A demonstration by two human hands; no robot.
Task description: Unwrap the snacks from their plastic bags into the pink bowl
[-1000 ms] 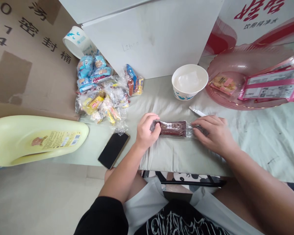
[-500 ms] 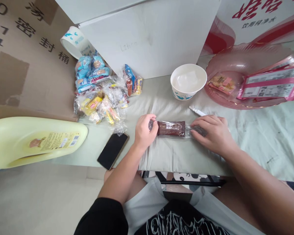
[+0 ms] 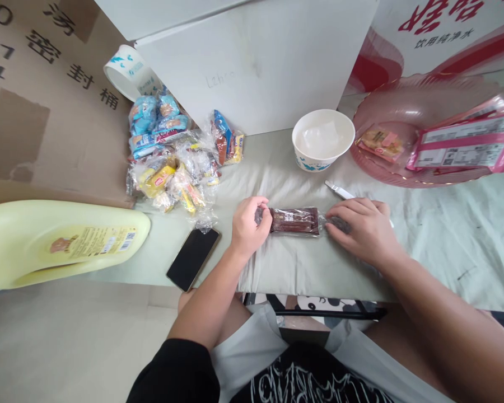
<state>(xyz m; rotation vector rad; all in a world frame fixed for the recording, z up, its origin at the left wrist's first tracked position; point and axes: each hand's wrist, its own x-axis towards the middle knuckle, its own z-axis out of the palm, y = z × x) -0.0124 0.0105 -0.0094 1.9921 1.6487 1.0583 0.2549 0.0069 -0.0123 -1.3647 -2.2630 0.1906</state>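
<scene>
A brown packaged snack bar (image 3: 294, 221) lies on the cloth in clear plastic film. My left hand (image 3: 251, 225) is closed on the film at its left end, thumb and fingers curled together. At the opposite end, my right hand (image 3: 365, 229) has thumb and fingers closed around the crumpled film. Beyond the right hand lies a slim white tool (image 3: 338, 189), perhaps a pen or knife; the hand partly covers it. A white paper bowl (image 3: 323, 140) with blue marks stands behind the bar.
Several wrapped snacks (image 3: 168, 162) are heaped at the left. A black phone (image 3: 193, 258) lies near the front edge, beside a pale yellow plastic tub (image 3: 67, 243). To the right, a pink basin (image 3: 428, 89) holds packets. White boxes (image 3: 269, 67) stand at the back.
The wrapped bar has turned slightly, so its printed lettering shows more clearly. Both hands stay almost in place, with the right shifting slightly left.
</scene>
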